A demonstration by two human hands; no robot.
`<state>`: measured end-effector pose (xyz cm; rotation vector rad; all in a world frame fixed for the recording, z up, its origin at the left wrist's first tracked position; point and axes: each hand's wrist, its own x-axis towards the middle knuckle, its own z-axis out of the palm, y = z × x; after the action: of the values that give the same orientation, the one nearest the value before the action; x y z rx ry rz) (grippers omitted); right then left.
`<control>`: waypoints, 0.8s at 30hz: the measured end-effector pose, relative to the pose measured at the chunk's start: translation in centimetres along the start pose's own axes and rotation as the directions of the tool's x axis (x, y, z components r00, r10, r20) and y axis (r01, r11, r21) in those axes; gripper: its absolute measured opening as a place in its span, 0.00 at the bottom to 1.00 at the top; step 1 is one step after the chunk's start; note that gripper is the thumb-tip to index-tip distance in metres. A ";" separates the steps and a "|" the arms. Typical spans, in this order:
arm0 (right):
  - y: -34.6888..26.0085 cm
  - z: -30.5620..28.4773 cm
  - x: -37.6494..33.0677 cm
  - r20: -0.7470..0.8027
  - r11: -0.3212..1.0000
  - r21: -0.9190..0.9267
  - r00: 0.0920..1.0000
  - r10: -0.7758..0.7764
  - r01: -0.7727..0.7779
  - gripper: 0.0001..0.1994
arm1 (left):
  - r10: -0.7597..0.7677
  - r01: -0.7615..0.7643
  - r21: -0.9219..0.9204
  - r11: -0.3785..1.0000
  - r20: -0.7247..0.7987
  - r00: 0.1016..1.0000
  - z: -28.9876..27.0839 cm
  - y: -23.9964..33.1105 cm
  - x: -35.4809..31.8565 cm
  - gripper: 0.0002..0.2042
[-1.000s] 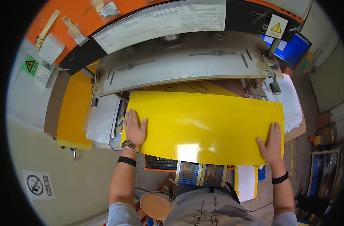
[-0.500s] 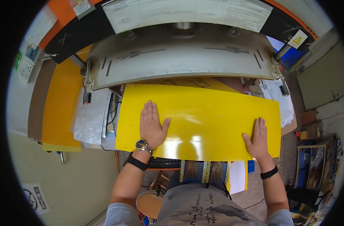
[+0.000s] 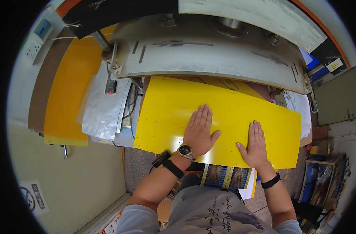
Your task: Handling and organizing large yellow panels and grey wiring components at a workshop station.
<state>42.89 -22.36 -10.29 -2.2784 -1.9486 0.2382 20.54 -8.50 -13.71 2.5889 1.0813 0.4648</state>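
A large yellow sheet [image 3: 170,117], glossy and dotted with small specks, lies in front of a press with a wide metal plate [image 3: 209,58]. Flat on the middle of the sheet rests my left hand [image 3: 201,130], fingers stretched away from me and thumb out to the right. My right hand [image 3: 256,146] lies flat nearer the sheet's right part, its fingers straight and thumb out to the left. Neither hand grips anything. Under the sheet's near edge, partly hidden, a blue ribbed rack [image 3: 228,175] with yellow rulers and bundles of fine brown strands shows.
An orange-yellow sheet [image 3: 68,93] hangs over the left side, beside a silvery foil-like sheet [image 3: 104,109]. A small black box with a red light [image 3: 111,87] is fixed near the press's left post. White papers [image 3: 297,105] lie at the right, and a shelf [image 3: 318,179] stands beyond.
My left hand has slid rightward across the sheet toward the middle, and my right hand has moved in a little to the left. The view has turned slightly.
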 end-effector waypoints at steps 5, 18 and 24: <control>-3.6 0.0 2.3 0.026 0.995 0.024 0.995 -0.093 0.092 0.47 | -0.006 0.006 -0.048 0.999 -0.001 1.000 -0.4 -0.9 -0.4 0.41; -7.7 -0.6 4.1 0.031 0.994 -0.051 0.995 -0.093 0.094 0.48 | -0.787 0.807 -0.151 0.571 0.177 0.591 -8.7 -17.5 -8.1 0.39; -14.1 2.9 8.7 0.084 0.942 0.089 0.941 -0.329 0.322 0.48 | -0.797 0.814 -0.269 0.515 0.198 0.570 -8.0 -17.4 -7.3 0.46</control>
<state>30.02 -11.55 -10.56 -1.8914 -2.2840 0.3826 1.54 -0.86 -14.60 1.5131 1.8347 0.2906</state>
